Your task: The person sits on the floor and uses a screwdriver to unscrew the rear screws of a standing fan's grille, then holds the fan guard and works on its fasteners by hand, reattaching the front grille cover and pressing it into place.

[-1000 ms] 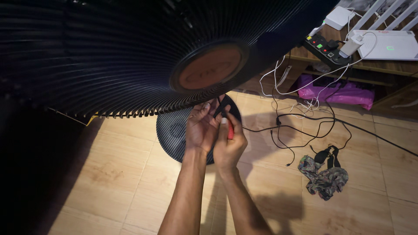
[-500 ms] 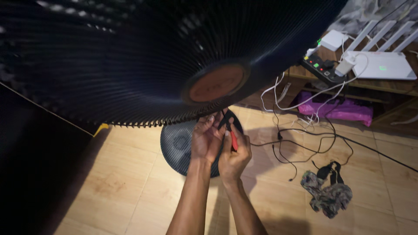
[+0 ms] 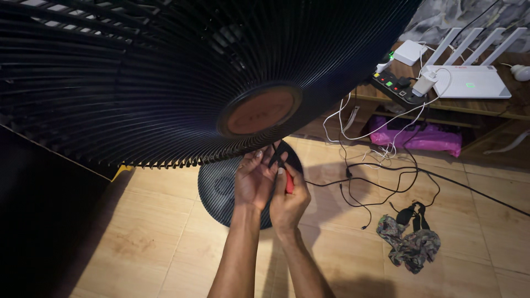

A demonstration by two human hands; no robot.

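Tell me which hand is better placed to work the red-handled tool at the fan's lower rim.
Right, likely. The right hand already grips the red-handled tool, tip up toward the fan grille rim. The left hand rests against the rim beside it, seemingly steadying.

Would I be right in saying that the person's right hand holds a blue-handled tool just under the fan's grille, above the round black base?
Not quite: in the head view the tool in the right hand has a red handle, not blue. It is indeed just under the fan's grille, above the round black base.
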